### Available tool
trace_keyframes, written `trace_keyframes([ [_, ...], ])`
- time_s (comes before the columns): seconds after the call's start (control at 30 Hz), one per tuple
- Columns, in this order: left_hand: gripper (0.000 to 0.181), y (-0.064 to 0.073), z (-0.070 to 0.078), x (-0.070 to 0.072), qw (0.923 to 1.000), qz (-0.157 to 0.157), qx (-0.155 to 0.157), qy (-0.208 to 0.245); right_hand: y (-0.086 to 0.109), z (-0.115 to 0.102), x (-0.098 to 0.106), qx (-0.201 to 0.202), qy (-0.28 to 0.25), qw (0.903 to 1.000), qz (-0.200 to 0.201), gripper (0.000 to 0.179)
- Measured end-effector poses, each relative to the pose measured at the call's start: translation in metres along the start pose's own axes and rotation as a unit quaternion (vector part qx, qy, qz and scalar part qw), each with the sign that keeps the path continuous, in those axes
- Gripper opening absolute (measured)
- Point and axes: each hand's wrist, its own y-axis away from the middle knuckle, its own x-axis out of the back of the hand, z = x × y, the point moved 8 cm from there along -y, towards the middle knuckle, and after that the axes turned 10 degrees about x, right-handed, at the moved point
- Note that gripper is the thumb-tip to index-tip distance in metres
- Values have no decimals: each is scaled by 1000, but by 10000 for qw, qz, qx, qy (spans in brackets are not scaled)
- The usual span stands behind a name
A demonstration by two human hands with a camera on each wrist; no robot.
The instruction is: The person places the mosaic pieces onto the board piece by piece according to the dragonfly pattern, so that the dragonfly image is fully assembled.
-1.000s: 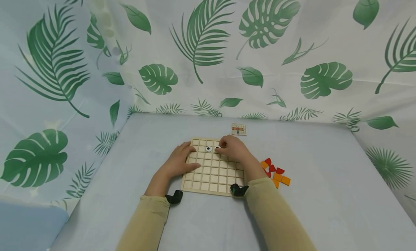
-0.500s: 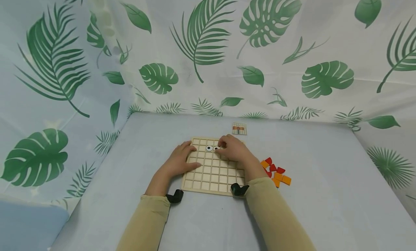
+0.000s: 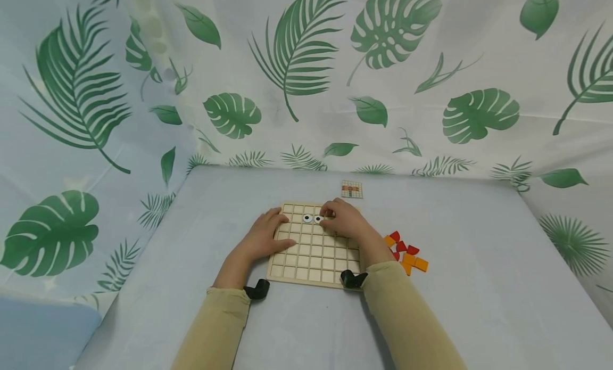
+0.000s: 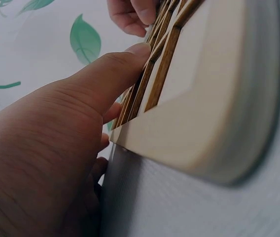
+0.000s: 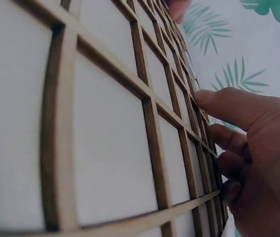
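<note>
Board, a pale wooden grid, lies flat on the table in front of the person, and clock positions below are taken from its centre in the head view. Left hand is at 9 o'clock: fingers fairly straight and spread, two sides of the corner covered, thumb laid over the cells. It has no closed grip; the touch appears meant to steady the frame against sliding.

Right hand is at 2 o'clock, fingers bent, thumb extended to the edge of the right eye tile. Thumb and forefinger tips look slightly apart; whether the tile is pinched or merely nudged, I cannot tell, as the right wrist view shows no piece between them. The placement suggests seating or aligning. That tile is just beside the left eye tile, both at 12 o'clock in the second row from the far edge.

Patterned card lies beyond the board at 1 o'clock, probably put there to be readable past the hands; its details are too small to verify. Red pieces and orange pieces lie loose at 3 o'clock, presumably kept within the right hand's reach.
</note>
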Motion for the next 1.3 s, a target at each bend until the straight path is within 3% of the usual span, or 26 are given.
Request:
trace_keyframes([
  [0.17,65,0,1,1,10000,-27,54,16,4,-2,10,18,-38,10000,69,21],
  [0.33,65,1,2,2,9998,-126,164,0,20,6,34,-146,-146,9995,258,25],
  [0.7,64,3,3,3,9997,-125,168,112,83,59,89,-845,244,9956,317,28],
  [0.83,65,3,2,3,9996,-100,179,174,112,79,98,-1135,133,9934,104,31],
  [1.03,65,4,3,3,9996,-73,169,216,150,99,106,-1203,-15,9926,-168,29],
  [1.3,66,3,3,2,9997,-107,165,174,177,114,105,-1237,-170,9913,-417,26],
])
